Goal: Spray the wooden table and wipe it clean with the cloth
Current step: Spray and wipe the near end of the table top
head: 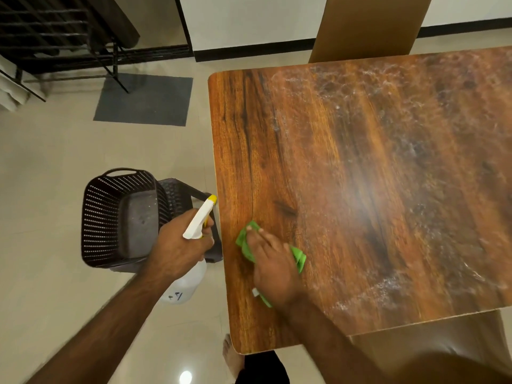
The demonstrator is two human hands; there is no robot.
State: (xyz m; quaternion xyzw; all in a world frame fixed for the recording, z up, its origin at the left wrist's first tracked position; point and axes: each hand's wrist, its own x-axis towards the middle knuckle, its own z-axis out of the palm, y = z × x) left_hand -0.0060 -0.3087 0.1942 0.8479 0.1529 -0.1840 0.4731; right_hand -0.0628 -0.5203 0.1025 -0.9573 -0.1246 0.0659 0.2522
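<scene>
The wooden table (pixel 360 176) fills the right of the view, with whitish spray film over its far and right parts. My right hand (pixel 273 261) lies flat with straight fingers on a green cloth (pixel 245 245), pressing it onto the table near the left front corner. My left hand (pixel 180 245) grips the neck of a white spray bottle (pixel 188 284) with a yellow nozzle tip, held off the table's left edge above the floor.
A dark perforated plastic basket (pixel 119 217) sits on a dark stool beside the table's left edge. A grey mat (pixel 144 99) lies on the tiled floor beyond. A cardboard panel (pixel 368 26) stands behind the table. A bare foot (pixel 232 356) shows below the table corner.
</scene>
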